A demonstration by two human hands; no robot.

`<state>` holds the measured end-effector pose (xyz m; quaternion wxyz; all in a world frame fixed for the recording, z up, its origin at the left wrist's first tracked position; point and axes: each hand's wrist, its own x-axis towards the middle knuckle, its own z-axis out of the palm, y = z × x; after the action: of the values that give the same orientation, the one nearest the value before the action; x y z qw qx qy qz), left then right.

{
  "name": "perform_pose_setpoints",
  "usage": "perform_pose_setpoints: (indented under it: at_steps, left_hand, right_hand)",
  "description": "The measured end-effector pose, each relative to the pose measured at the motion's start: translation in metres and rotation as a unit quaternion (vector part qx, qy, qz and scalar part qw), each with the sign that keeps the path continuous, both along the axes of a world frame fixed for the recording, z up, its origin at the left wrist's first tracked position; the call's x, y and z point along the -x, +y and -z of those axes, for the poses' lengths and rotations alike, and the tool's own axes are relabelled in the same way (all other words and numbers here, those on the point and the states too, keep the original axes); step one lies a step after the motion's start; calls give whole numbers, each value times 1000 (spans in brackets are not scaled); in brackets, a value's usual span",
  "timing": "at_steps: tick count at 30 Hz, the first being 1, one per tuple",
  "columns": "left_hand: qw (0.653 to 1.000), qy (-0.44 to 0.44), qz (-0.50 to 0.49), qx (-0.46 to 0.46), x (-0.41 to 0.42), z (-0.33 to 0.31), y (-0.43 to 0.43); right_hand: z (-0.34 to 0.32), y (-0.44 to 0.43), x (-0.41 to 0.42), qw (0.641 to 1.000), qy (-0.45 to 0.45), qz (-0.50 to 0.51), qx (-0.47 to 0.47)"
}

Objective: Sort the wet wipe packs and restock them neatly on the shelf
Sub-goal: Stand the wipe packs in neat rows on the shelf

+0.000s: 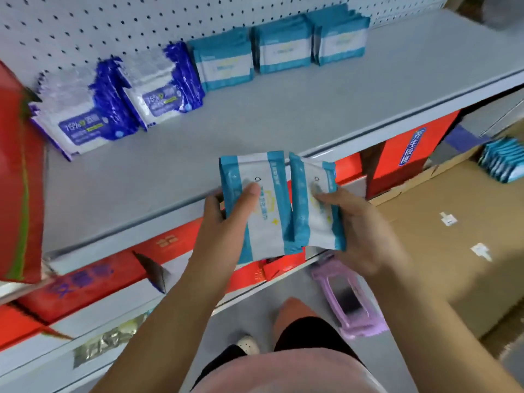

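Observation:
My left hand [226, 211] grips a teal-and-white wet wipe pack [261, 222], thumb across its face. Beside it, my right hand [360, 219] holds a second teal pack [314, 199] the same way. Both packs hover over the front edge of the grey shelf [255, 120]. Against the pegboard at the back stand three stacks of teal packs [226, 63] [283, 46] [340, 38]. To their left stand two stacks of dark-blue-and-white packs [85, 114] [167, 86].
More teal packs [502, 160] lie in a cardboard box [442, 251] on the floor at right. Red boxes [408, 154] fill the shelf below. A red box [17, 180] stands at the far left. A pink phone case [346, 296] lies on the lower shelf.

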<state>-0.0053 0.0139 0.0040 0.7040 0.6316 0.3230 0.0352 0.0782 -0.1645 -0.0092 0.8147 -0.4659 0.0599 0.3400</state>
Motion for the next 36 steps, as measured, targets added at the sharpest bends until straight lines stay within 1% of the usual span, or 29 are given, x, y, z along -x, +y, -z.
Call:
perform_pose_setpoints:
  at_steps: [2,7,10,12,15,17,19,22,26,28,30,33,34,35,36]
  left_hand:
    - [1000,1,-5,16,-20,-4,6]
    - [996,-11,-21,82,-77,-15,22]
    - [993,-30,-60,100,-112,-19,33]
    - [990,-45,-101,82,-134,-20,39]
    - [981,-66,-171,59,-159,-18,45]
    - [971,-67,-225,36,-169,-17,47]
    - [961,-56,-269,16,-175,-16,49]
    - [950,-45,-307,15,-176,-13,52]
    - [941,-33,-336,24,-175,-10,54]
    - [940,-35,-338,27,-175,-10,54]
    - [940,-34,-339,25,-175,-12,54]
    - [941,-37,-336,27,-174,-11,54]
    - [941,-37,-334,27,-173,-11,55]
    - [942,-37,-331,26,-173,-11,56]
    - [943,-38,-329,27,-172,-10,57]
  right_hand:
    - [-3,2,-22,999,-18,32,1]
    - [-16,15,-96,991,-107,73,44]
    - [-24,25,-147,975,-178,78,111]
    - [-30,36,-181,950,-251,59,176]
    - [-37,61,-230,893,-383,11,236]
    - [-41,83,-259,832,-481,-31,274]
    - [-43,105,-283,775,-556,-71,292]
    - [-44,142,-304,720,-621,-116,287]
    - [-33,180,-322,663,-680,-152,272]
    - [-25,191,-329,642,-702,-146,271]
    - [-18,198,-336,604,-740,-107,277]
    - [-11,206,-344,500,-804,-37,320]
    - [-11,209,-346,478,-813,-23,333]
    - [-11,211,-346,469,-814,-15,342]
    - [-12,212,-344,469,-810,-12,352]
